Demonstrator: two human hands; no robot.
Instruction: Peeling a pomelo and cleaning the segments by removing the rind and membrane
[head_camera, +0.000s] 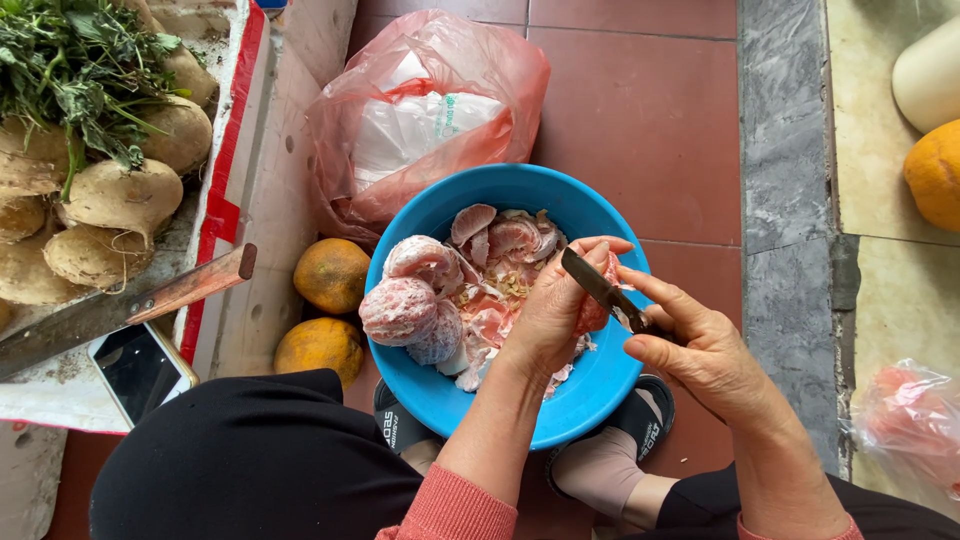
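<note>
My left hand (556, 310) holds a pink grapefruit-like segment (597, 308) above a blue bowl (596, 385). My right hand (700, 350) grips a small dark knife (598, 288), its blade lying against the segment by my left fingertips. The bowl holds several peeled pink citrus pieces (410, 300) with white pith and loose seeds. It sits on the red tile floor between my feet.
Two whole orange-green citrus fruits (330, 275) lie left of the bowl. A pink plastic bag (420, 110) sits behind it. At left, a white foam box (262, 190) holds root vegetables, greens, a large cleaver (120, 305) and a phone (140, 370). More fruit (935, 175) lies at right.
</note>
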